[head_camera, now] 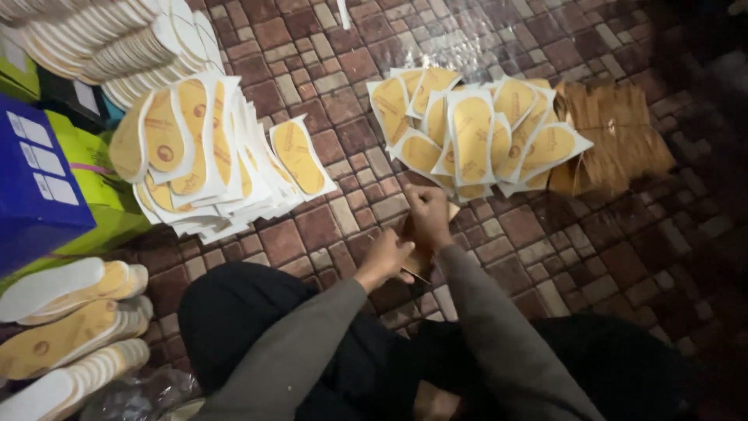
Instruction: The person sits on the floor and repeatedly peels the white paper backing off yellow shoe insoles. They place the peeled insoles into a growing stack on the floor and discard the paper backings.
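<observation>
Both hands, left (386, 257) and right (427, 218), pinch a brown sheet (417, 261) between them.

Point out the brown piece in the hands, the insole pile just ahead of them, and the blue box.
brown piece (419, 261), head view, on its lower part between the hands.
insole pile (473, 136), head view, on the top yellow insole.
blue box (35, 195), head view, on its blue front.

Insole heap (210, 168) left, insole pile (475, 136) right, hands (409, 238) between, boxes (39, 183) far left
</observation>
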